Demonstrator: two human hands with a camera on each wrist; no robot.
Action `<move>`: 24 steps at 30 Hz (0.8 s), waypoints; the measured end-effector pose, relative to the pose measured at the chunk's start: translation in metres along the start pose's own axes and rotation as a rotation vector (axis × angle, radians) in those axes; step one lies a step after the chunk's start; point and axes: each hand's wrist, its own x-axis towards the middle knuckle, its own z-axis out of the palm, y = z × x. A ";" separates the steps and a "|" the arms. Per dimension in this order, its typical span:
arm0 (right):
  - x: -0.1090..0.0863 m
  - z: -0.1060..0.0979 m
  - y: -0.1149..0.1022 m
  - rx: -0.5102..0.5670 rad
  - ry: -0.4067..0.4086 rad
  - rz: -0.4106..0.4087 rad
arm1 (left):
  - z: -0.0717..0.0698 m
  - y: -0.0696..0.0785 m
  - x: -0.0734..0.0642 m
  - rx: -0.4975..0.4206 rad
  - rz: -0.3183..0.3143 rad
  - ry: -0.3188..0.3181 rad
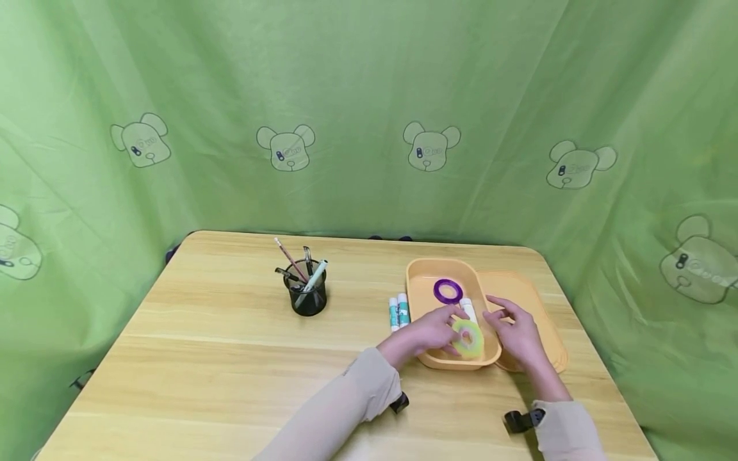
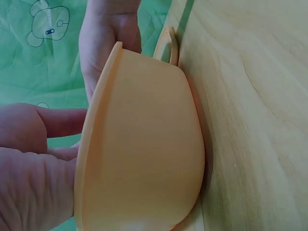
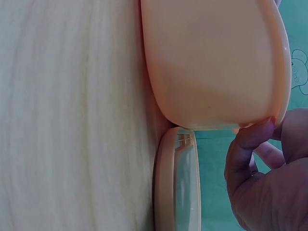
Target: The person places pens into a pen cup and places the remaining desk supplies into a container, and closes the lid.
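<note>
Head view: one yellow-green ring point(image 1: 471, 350), inside the orange tray point(image 1: 450, 364), at between three and four o'clock from your left hand point(image 1: 432, 330) and nine o'clock from your right hand point(image 1: 519, 333); left nearer. Round, so no long axis of its own; the tray's runs from just short of twelve to just short of six. Your left forearm enters from seven o'clock, its fingers dipped inside and seemingly pinching the ring's near-left edge. Also in the tray: one white tube point(image 1: 469, 311) at twelve, one purple ring point(image 1: 437, 291) at eleven from the yellow-green one. Left wrist view: your left fingers pass behind the tray rim; their tips and the ring are hidden. Right wrist view: your right hand, at four o'clock in frame, fingers bent, grips the tray rim, above the flat orange lid point(image 3: 165, 192).
</note>
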 end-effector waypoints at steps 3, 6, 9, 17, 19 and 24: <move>-0.001 0.001 0.000 0.006 -0.002 0.006 | 0.002 0.000 0.002 0.050 -0.016 -0.022; -0.002 0.002 -0.001 0.013 0.000 0.001 | 0.004 0.001 0.003 0.108 -0.022 -0.038; -0.002 0.002 -0.003 0.025 0.003 -0.001 | 0.006 0.002 0.004 0.158 -0.028 -0.039; -0.002 0.001 -0.002 0.002 0.004 -0.002 | 0.011 0.000 0.007 0.215 -0.068 -0.023; -0.002 0.000 -0.003 0.005 0.004 -0.004 | 0.012 0.000 0.007 0.225 -0.068 -0.011; -0.003 -0.001 -0.002 0.003 0.003 -0.008 | 0.015 0.000 0.008 0.294 -0.065 0.022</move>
